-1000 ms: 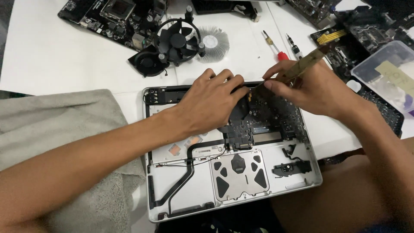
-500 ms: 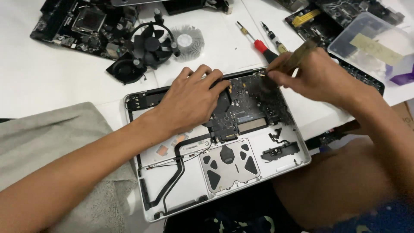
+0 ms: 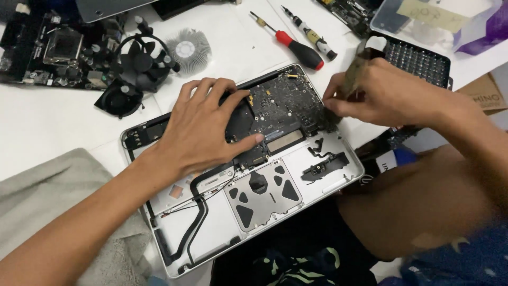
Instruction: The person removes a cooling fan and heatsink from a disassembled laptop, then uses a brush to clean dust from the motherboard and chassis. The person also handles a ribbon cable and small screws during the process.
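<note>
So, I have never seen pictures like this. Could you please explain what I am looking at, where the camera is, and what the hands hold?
The camera sits on a person's head and looks down at their two bare hands. On a white table lies an opened laptop case, its black circuit board and trackpad underside exposed. The left hand rests flat on the board. The right hand grips a small brush at the board's right edge. Farther back lie two screwdrivers, one red-handled, a black cooling fan, a round metal heatsink and another circuit board. A grey cloth lies at the left.
</note>
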